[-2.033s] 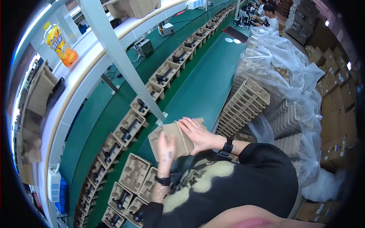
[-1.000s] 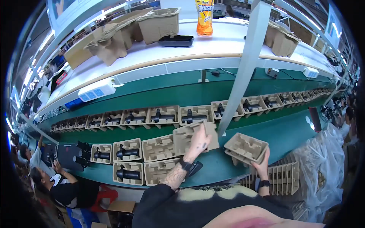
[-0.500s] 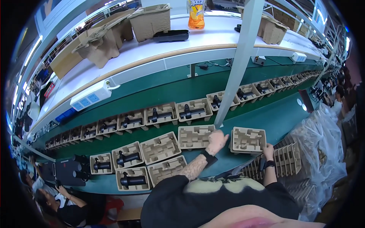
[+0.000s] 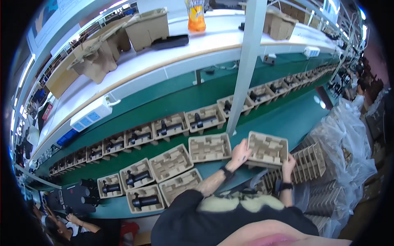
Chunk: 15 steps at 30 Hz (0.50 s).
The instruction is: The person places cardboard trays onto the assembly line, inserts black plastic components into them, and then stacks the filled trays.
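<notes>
Fingers of the left hand (image 4: 240, 153) curled over the near-left edge of a moulded pulp tray (image 4: 267, 148), while the right hand (image 4: 288, 162) gripped its near-right corner from below, so both hands were closed on the same empty tray. It was held just above the green conveyor belt (image 4: 295, 119), tilted slightly toward the person. Just to its left, an empty tray (image 4: 210, 147) lay flat on the belt, near the left hand's knuckles but apart from them. Further left sat two more empty trays (image 4: 171, 162), then filled trays (image 4: 138, 177) each carrying a dark, elongated part. Behind them a long row of loaded trays (image 4: 205, 119) ran along the belt toward the far right. A white upright post (image 4: 243, 74) rose from the belt right behind the held tray. At the right, a stack of nested trays (image 4: 308, 164) stood beside clear plastic bags (image 4: 349, 147). Above the belt ran a white shelf (image 4: 164, 61) bearing pulp boxes, an orange bottle (image 4: 196, 15) and a power strip (image 4: 91, 117). Another person's hands (image 4: 72, 219) worked at lower left.
</notes>
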Tool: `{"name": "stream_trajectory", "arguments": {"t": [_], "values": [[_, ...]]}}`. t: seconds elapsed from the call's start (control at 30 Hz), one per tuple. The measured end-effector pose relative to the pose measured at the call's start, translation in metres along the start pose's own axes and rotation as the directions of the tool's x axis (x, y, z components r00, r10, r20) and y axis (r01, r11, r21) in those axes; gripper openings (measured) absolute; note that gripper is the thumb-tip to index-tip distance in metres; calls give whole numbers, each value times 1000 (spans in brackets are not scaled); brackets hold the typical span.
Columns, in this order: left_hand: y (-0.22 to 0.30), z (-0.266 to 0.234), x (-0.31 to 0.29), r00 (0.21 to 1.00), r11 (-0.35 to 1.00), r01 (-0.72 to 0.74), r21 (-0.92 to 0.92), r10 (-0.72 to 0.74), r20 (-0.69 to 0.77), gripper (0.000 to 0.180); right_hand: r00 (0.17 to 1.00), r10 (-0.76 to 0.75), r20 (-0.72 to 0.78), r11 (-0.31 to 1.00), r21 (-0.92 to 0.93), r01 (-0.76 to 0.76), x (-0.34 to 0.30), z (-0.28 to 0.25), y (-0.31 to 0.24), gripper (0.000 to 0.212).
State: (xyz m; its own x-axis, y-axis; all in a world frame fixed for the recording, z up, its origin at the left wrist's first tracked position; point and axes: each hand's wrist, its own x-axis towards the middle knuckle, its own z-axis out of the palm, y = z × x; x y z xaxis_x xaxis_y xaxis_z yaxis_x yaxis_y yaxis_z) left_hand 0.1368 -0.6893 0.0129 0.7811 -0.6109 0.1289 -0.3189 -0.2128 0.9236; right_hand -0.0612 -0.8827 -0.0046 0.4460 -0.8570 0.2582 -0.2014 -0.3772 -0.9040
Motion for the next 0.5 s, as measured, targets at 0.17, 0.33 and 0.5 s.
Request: {"name": "stream_trajectory", "arguments": {"t": [0.17,0.33,0.5], "values": [[6,-20,-14,998,1000,5,28,-7,70,29,991,116,60,978,-182,-103,5,-2,-23,34],[-11,-19,6,988,987,-144,71,147,-40,25,1000,-13,-16,998,68,15,23,4,-18,29],[29,-26,15,980,979,-186,89,191,-61,25,993,3,-116,985,-171,-23,42,10,-3,31]]}}
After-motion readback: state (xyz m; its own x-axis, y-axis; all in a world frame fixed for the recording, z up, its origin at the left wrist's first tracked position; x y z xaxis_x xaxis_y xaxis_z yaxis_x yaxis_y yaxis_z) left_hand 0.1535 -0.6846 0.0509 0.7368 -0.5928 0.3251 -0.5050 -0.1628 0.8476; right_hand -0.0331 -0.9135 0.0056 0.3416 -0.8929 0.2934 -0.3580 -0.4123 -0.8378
